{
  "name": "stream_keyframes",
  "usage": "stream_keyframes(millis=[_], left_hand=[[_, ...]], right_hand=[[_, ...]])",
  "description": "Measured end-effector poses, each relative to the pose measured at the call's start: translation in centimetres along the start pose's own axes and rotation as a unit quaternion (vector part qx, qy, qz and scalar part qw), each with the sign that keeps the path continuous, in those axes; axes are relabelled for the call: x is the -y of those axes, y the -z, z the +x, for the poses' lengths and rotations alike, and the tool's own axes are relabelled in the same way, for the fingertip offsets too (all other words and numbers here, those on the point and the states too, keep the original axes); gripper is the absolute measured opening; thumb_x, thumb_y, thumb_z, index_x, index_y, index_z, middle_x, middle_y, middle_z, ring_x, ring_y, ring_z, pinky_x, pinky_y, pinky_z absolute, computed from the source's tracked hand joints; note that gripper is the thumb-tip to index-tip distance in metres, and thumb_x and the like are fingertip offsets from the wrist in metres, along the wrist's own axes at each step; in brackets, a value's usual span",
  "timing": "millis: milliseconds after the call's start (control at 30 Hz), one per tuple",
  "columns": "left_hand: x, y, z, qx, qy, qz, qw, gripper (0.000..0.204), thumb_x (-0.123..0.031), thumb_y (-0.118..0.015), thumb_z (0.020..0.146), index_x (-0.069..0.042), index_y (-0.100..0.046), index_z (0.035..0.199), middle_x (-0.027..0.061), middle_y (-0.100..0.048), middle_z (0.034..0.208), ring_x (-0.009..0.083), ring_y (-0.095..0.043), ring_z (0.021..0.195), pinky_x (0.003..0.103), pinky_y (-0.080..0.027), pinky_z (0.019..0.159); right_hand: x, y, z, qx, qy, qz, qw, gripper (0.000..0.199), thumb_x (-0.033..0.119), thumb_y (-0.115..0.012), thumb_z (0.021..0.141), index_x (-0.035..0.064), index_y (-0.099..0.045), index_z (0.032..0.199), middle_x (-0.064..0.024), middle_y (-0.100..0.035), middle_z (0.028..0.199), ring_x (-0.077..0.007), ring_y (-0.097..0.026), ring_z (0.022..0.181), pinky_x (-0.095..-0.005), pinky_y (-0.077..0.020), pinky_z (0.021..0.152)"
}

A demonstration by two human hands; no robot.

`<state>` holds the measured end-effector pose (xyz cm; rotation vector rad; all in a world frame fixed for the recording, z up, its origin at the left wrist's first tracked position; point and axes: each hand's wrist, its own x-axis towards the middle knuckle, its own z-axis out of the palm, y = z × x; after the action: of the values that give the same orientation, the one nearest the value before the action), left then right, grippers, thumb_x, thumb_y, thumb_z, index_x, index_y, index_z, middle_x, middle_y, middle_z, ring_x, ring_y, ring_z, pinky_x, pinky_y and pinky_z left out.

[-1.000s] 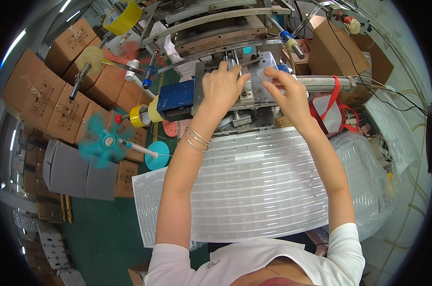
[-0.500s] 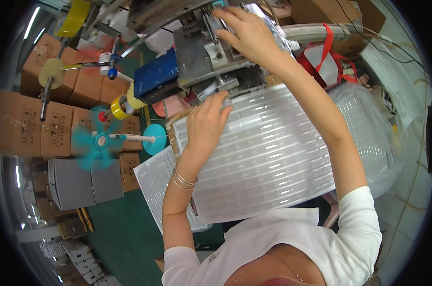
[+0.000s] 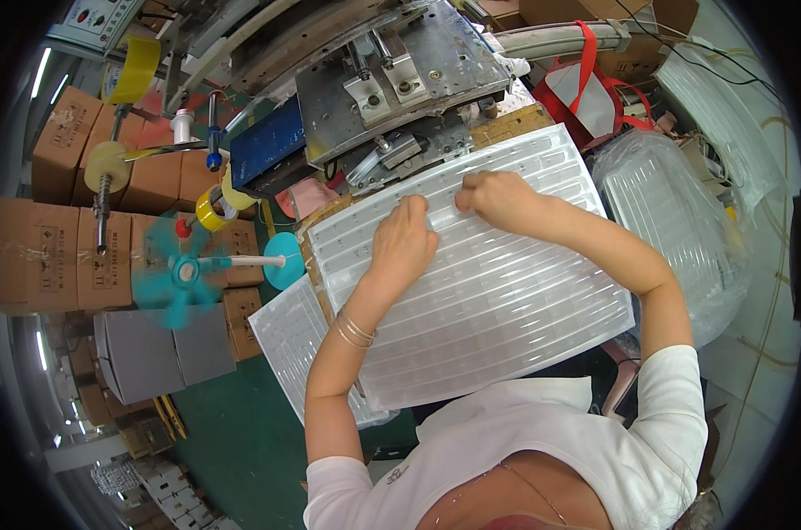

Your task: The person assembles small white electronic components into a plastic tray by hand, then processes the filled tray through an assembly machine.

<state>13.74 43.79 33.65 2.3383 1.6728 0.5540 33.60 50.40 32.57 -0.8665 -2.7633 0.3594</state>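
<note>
Head view looks straight down on a large clear plastic tray [image 3: 498,291], ribbed with long parallel channels, lying flat on the tabletop directly in front of the person and just below the metal machine [image 3: 400,79]. The tray's channels run roughly left to right, tilting upward toward the right, so its long axis lies across the person's reach and not away from it. Both hands rest on the far half of the tray, close to the edge nearest the machine. The left hand [image 3: 403,243] lies palm down with its fingers together and curled slightly onto the ribs, pressing on the surface and not clamped round anything. The right hand [image 3: 498,199] sits just beside it, a little farther up and to the right, with fingers bunched as if pinching at something in a channel; whether it holds a small piece cannot be told, since the fingers hide it. The two hands are near each other but apart, and the right one is the nearer to the machine's lower bracket. A second clear tray [image 3: 294,340] peeks out from under the first at the lower left. A teal fan [image 3: 178,272] spins well to the left, in front of stacked cardboard boxes [image 3: 38,256].
</note>
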Motion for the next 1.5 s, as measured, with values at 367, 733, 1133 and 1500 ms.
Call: stream_keyframes(millis=[367, 733, 1133, 1500], left_hand=[[0.2, -2.1, 1.0, 0.026, -0.077, 0.014, 0.997, 0.029, -0.008, -0.068, 0.071, -0.007, -0.061, 0.098, 0.0088, -0.058, 0.091, 0.0262, -0.057, 0.085, 0.037, -0.045, 0.074], [1.0, 2.4, 0.9, -0.146, -0.034, -0.049, 0.987, 0.033, -0.009, -0.065, 0.076, -0.004, -0.058, 0.109, 0.0136, -0.060, 0.101, 0.0302, -0.057, 0.093, 0.039, -0.044, 0.079], [2.2, 9.5, 12.8, -0.351, 0.011, 0.174, 0.920, 0.032, -0.035, -0.059, 0.083, -0.017, -0.063, 0.109, 0.0102, -0.060, 0.097, 0.0265, -0.050, 0.097, 0.043, -0.033, 0.085], [5.5, 8.6, -1.0, -0.366, 0.210, -0.366, 0.830, 0.017, -0.019, -0.058, 0.088, -0.004, -0.060, 0.095, 0.0003, -0.055, 0.066, 0.0079, -0.050, 0.056, 0.021, -0.038, 0.052]], right_hand=[[-0.2, 6.1, 1.2, -0.298, -0.098, 0.229, 0.921, 0.023, 0.008, -0.057, 0.073, 0.0064, -0.051, 0.095, -0.0139, -0.058, 0.096, -0.0329, -0.059, 0.082, -0.0413, -0.0472, 0.070], [-0.4, 10.1, 1.2, -0.352, -0.086, 0.280, 0.889, 0.023, 0.005, -0.060, 0.080, 0.0061, -0.055, 0.103, -0.0038, -0.051, 0.112, -0.0108, -0.054, 0.095, -0.0214, -0.0438, 0.075], [0.2, 11.1, 4.4, -0.338, -0.098, 0.337, 0.873, 0.023, 0.010, -0.063, 0.083, 0.0033, -0.061, 0.105, -0.0061, -0.062, 0.105, -0.0134, -0.059, 0.091, -0.0249, -0.0494, 0.079], [-1.0, 10.0, 15.2, -0.422, -0.021, -0.130, 0.897, 0.016, 0.023, -0.066, 0.077, 0.0119, -0.065, 0.089, -0.0042, -0.062, 0.079, -0.0246, -0.060, 0.073, -0.0371, -0.0467, 0.063]])
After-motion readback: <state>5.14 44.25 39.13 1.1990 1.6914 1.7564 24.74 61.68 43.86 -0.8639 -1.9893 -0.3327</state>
